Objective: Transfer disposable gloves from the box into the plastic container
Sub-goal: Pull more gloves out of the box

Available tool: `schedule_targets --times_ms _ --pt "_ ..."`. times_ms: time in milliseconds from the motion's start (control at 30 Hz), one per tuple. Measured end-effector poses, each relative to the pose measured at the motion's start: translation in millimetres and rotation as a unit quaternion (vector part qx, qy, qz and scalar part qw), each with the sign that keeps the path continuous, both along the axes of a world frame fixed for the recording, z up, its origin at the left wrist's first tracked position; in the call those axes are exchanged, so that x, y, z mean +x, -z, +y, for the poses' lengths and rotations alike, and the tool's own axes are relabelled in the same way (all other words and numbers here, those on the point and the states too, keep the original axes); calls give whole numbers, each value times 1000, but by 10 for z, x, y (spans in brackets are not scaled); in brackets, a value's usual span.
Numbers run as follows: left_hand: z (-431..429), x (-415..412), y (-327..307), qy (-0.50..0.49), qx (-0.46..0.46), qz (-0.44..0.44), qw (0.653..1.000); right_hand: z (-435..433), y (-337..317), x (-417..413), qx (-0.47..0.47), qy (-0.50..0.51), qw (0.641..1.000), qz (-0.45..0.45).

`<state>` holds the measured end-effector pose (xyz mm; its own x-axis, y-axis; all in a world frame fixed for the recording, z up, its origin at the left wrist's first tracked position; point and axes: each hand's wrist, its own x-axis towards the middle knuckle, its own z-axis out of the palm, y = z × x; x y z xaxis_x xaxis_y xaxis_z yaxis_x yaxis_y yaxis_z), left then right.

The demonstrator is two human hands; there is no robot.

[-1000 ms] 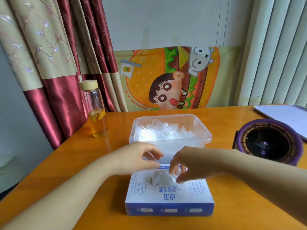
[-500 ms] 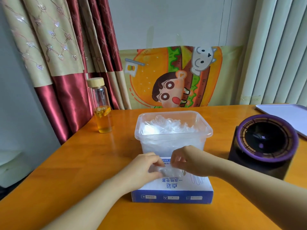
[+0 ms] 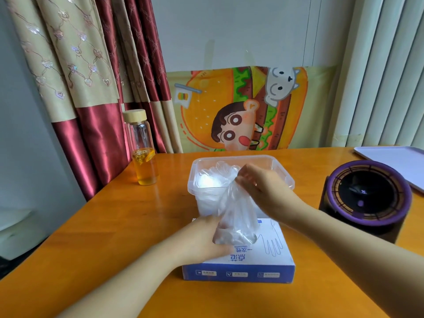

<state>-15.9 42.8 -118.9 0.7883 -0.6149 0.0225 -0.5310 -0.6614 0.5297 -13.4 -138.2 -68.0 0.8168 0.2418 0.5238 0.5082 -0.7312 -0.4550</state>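
- Clear film glove [image 3: 234, 207] is half out of the box [image 3: 238, 269] slot, its top pinched by the right hand [image 3: 263, 189] over the container [image 3: 284, 177] front rim.
- Left hand [image 3: 202, 239] lies flat on the box top, pressing it to the tabletop [image 3: 114, 226].
- Step: mid pull-out.
- Next: lift until the tail clears the slot, move over the rim, release onto the pile.
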Motion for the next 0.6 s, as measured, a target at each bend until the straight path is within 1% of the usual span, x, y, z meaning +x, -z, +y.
schedule_targets --times_ms 67,133,200,267,333,367,433,500,567,600 --pt "28 11 -52 -1 -18 38 999 -6 -133 24 35 10 999 -8" --pt "75 37 -149 14 -72 96 993 -31 -210 54 48 7 999 19" --pt "126 66 -272 -4 -135 126 983 -79 -266 64 56 -1 996 64" --pt "120 109 -393 -34 -182 98 978 -112 -328 63 108 -42 984 138" --pt "42 124 -545 -58 -226 34 972 -113 -394 45 170 -101 955 220" --pt "-15 134 -612 -65 -240 6 969 -108 -415 40 184 -121 944 247" --pt "-117 187 -710 -65 -271 -27 960 -99 -445 52 194 -127 935 268" --pt "-200 250 -779 -76 -309 -25 948 -109 -480 77 252 -125 922 265" --pt "-243 313 -829 -96 -336 -30 936 -150 -514 89 369 -122 879 276" --pt "-251 371 -834 -111 -347 -34 931 -179 -527 84 413 -122 857 281"
